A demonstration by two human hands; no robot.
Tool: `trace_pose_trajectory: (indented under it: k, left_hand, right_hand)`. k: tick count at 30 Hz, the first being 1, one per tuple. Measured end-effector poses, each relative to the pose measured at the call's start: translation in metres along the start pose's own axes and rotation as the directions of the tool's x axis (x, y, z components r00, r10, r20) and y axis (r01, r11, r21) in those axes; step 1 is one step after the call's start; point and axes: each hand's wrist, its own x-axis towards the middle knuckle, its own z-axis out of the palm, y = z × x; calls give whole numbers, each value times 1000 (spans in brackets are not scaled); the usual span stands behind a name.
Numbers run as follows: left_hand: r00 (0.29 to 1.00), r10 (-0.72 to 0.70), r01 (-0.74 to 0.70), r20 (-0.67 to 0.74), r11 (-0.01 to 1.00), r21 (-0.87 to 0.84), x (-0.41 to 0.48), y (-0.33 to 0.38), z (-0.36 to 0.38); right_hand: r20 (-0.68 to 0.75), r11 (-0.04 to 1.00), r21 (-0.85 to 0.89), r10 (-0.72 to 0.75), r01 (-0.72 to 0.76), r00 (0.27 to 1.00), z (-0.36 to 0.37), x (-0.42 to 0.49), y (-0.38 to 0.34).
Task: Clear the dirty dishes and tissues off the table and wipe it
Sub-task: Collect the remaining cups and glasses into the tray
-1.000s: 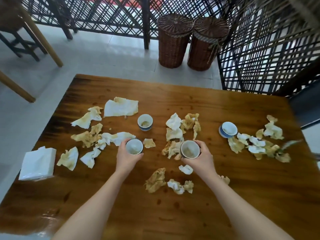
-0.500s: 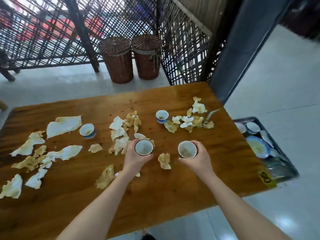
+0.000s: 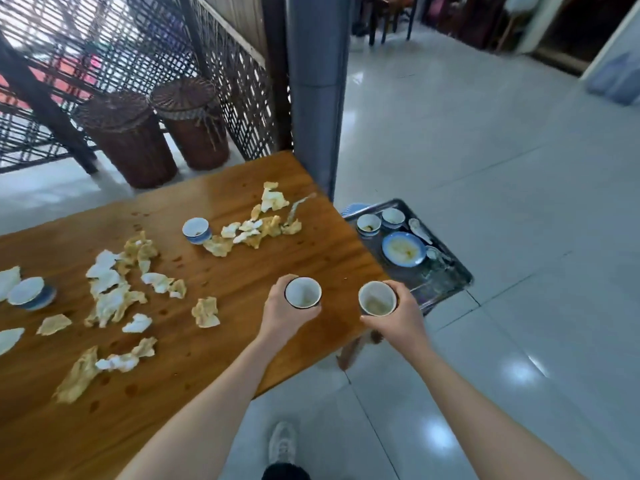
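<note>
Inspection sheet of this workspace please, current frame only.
Surface: wooden table, dark drip spots, not yet wiped.
Job's things: left cup and right cup, both soiled, held; far bowl and left-edge bowl on the table; tray beside the table's end holds a plate, two small bowls, spoons.
Clutter: stained tissues scattered across the table.
Hands: left hand grips left cup over the table; right hand grips right cup at its corner, near the tray.
Cables: nothing seen.
Surroundings: two wicker baskets, lattice screen, grey pillar, tiled floor.

Bright daylight, glare patches on floor tiles (image 3: 519, 372), wide-angle edge bending, slight blur
</note>
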Motion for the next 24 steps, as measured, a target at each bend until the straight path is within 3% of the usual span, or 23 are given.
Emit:
trace_pose_trajectory:
  k: [13,24]
  left_hand:
    - [981,94,-89,169,995,-35,49,71,129]
    - [973,2,6,230,999,-34,137,115,205]
  right_hand:
    - [-123,992,-22,119,-123,985,-97,59,77]
    - [-171,972,28,233,-232,957,-179,177,104]
